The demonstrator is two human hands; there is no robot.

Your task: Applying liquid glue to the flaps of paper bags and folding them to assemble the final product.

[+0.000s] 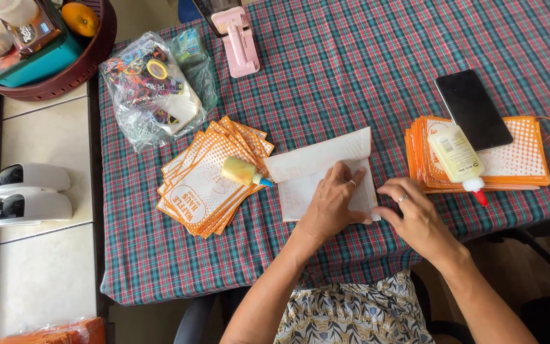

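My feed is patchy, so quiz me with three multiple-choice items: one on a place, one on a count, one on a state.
1. Where does the black phone lie?
A. on the right orange stack
B. in the basket
C. on the floor

2. How many glue bottles lie on the stacks?
A. one
B. two
C. four

3. How is the left hand?
A. lifted clear
B. flat on the white sheet
C. gripping the phone

Key: 1 A, it overlaps that stack; 2 B, a small bottle left, a larger bottle right; 3 B, palm down.
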